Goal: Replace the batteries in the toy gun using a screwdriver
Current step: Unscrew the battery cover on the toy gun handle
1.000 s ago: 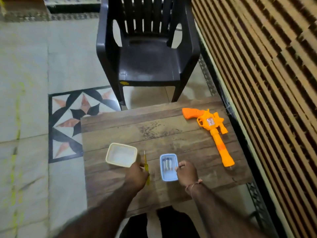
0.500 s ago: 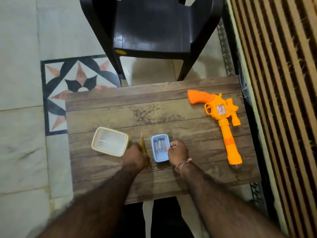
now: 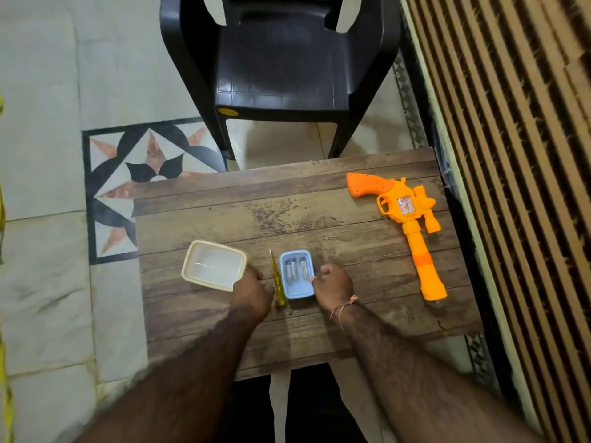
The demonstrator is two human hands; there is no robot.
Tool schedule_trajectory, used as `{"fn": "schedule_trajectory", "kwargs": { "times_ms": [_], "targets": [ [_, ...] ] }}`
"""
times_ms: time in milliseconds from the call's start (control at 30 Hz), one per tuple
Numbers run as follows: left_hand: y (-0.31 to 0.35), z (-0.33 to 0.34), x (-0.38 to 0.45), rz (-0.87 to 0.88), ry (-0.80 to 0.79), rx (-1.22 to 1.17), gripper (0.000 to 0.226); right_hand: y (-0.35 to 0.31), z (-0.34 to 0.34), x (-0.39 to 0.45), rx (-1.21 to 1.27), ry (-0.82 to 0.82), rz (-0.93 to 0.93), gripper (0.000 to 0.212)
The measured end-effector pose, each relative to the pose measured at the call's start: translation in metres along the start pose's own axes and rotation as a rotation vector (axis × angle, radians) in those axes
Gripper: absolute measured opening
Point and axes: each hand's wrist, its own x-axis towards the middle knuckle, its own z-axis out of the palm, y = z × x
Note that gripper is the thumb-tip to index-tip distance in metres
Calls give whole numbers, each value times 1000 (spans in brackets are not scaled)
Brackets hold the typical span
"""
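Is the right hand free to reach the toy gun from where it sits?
Probably yes: the right hand rests beside the blue tray, and only bare table lies between it and the toy gun.

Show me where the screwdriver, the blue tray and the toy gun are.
screwdriver [image 3: 279,287], head view, on its yellow handle.
blue tray [image 3: 300,292], head view, on its bare floor near the front rim.
toy gun [image 3: 415,238], head view, on its barrel.

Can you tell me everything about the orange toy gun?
The toy gun looks like bright orange plastic, with a darker orange grip at the far end and a long barrel pointing toward the person. It has a small scope on its side and a shiny sticker in the middle. It lies flat near the table's right edge. Nothing touches it but the table.
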Motion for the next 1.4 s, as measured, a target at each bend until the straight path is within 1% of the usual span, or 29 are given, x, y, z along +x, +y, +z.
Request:
{"fn": "schedule_trajectory", "kwargs": {
  "times_ms": [133,333,467,600,767,933,1100,1200,1300,1400],
  "targets": [
    [-5,-27,-16,118,-1,17,24,-11,-16,-24,-7,55,-22,40],
    [-9,-84,-49,322,40,111,18,-40,-38,-74,-21,152,-140,36],
    [-2,-118,-68,394,75,120,20,-59,-50,-105,-91,187,-241,34],
    [8,-137,-90,475,159,107,22,-72,-62,-129,-119,215,-334,35],
    [8,-148,-119,554,231,111,22,-80,-72,-155,-95,295,-441,26],
    [0,-159,-141,612,265,108,22,-75,-76,-180,-66,324,-459,29],
    [-13,-184,-146,652,291,103,22,-81,-70,-191,-13,352,-403,29],
    [-21,-207,-138,651,306,90,21,-89,-61,-191,38,373,-400,26],
    [-33,-234,-121,690,314,93,22,-102,-43,-190,98,418,-374,26],
    [-49,-267,-91,745,287,129,22,-124,-14,-193,178,478,-314,26]
  ]
}}
